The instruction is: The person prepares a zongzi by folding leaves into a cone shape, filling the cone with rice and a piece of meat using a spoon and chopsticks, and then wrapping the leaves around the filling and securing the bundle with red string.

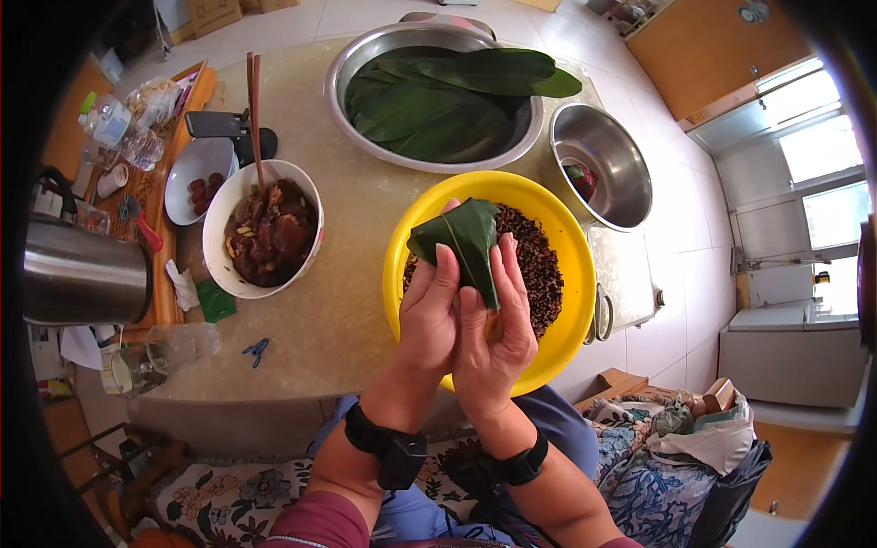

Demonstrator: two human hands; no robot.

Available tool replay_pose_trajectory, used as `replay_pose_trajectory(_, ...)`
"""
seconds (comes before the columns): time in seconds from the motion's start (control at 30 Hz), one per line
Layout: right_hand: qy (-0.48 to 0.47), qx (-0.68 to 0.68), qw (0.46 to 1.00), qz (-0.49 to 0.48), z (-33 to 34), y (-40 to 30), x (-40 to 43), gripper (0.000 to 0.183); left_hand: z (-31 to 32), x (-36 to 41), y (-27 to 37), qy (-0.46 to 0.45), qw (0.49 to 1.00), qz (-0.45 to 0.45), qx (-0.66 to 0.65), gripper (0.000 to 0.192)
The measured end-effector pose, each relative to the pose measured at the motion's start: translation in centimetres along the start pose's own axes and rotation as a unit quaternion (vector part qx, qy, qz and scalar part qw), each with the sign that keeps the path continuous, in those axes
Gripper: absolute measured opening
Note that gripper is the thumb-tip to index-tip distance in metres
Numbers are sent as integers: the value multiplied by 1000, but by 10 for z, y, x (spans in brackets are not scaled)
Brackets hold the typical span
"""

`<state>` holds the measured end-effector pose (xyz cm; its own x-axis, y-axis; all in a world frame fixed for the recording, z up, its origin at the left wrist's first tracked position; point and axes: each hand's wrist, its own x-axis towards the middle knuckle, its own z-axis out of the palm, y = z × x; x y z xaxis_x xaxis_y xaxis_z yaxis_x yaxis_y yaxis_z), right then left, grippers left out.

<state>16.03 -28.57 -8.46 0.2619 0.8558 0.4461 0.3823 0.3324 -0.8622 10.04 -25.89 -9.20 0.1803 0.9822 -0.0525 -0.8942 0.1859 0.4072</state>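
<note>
A folded green leaf parcel (460, 240) is cupped between both of my hands, above the yellow basin (579, 288). My left hand (428, 308) grips its left side, thumb pressed on the front. On the other side, my right hand (500, 329) has its fingers along the right edge and its thumb near the lower tip. Dark mixed rice grains (538, 274) fill the basin below; part of them is hidden by the hands and leaf. Whether anything is inside the parcel cannot be seen.
A metal basin (334, 103) of long leaves stands behind. At right is a steel pot (634, 164) with a small wrapped item. At left are a bowl of marinated meat (274, 233) with chopsticks (254, 123), a bowl of dates (205, 192), a kettle (89, 267) and scissors (603, 315) lie right.
</note>
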Motion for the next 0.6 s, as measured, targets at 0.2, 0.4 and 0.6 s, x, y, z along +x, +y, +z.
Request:
replay_pose_trajectory(0.2, 18, 37, 998, 53, 3, -1, -6, 39, 3, 0, -2, 6, 998, 34, 50, 53)
replay_pose_trajectory(0.4, 31, 38, 995, 90, 0, 3, -7, 37, 9, 1, -6, 34, 995, 30, 89, 53)
replay_pose_trajectory(0.6, 36, 15, 998, 50, -8, 7, -2, 36, 8, 3, -5, 5, 997, 6, 75, 50)
